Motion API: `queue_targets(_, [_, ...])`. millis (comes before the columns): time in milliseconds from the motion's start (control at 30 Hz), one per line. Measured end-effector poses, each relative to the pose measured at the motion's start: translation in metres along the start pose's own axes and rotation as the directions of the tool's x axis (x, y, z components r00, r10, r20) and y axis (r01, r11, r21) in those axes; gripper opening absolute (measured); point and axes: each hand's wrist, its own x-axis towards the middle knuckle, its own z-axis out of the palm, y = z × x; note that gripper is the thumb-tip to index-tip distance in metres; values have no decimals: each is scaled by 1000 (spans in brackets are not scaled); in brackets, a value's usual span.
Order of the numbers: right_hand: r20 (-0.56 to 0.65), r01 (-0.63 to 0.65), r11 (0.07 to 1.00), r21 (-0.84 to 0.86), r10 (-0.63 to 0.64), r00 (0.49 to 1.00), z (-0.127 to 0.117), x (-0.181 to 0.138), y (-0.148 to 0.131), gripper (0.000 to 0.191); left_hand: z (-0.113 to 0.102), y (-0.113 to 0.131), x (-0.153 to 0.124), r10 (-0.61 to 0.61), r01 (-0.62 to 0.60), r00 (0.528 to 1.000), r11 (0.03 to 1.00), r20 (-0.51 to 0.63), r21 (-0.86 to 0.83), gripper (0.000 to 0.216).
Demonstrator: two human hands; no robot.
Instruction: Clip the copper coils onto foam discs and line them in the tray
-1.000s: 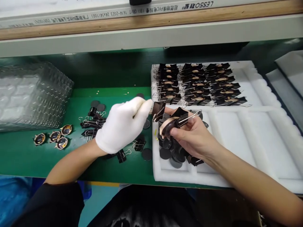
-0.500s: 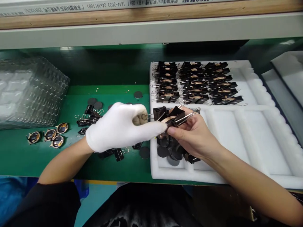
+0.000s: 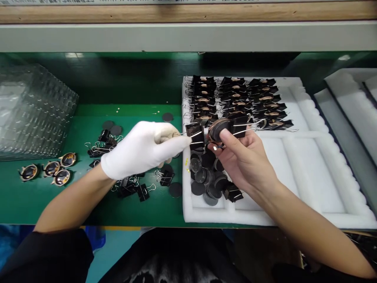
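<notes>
My left hand, in a white glove, pinches the wire handles of a black binder clip and holds it against the left side of a round dark part. My bare right hand grips that round part, which has another black clip on its right side. Both hands hover over the near left corner of a white foam tray. Below them in the tray lies a heap of dark round discs.
Rows of clipped parts fill the tray's far section. Loose black clips and discs lie on the green mat. Three round copper-rimmed parts sit at left by a stack of clear blister trays. More foam trays stand at right.
The view has shifted. My right hand has turned the round part and raised it a little; my left hand has brought its clip up against the part's left edge.
</notes>
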Motion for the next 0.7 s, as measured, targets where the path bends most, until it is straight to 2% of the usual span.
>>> queue_targets(267, [28, 29, 998, -56, -27, 999, 2, 0, 8, 37, 11, -1, -2, 43, -43, 999, 999, -12, 9, 34])
queue_targets(533, [17, 31, 999, -33, -31, 999, 3, -2, 10, 36, 9, -2, -3, 50, -49, 999, 999, -18, 6, 32])
queue_targets(600, [10, 61, 997, -47, -60, 998, 2, -1, 12, 37, 8, -4, -3, 36, -34, 999, 997, 28, -76, 34])
queue_targets(700, [48, 202, 971, -128, -197, 979, 0, -1, 13, 38, 9, -6, 0, 3, 92, 974, 908, 227, -408, 53])
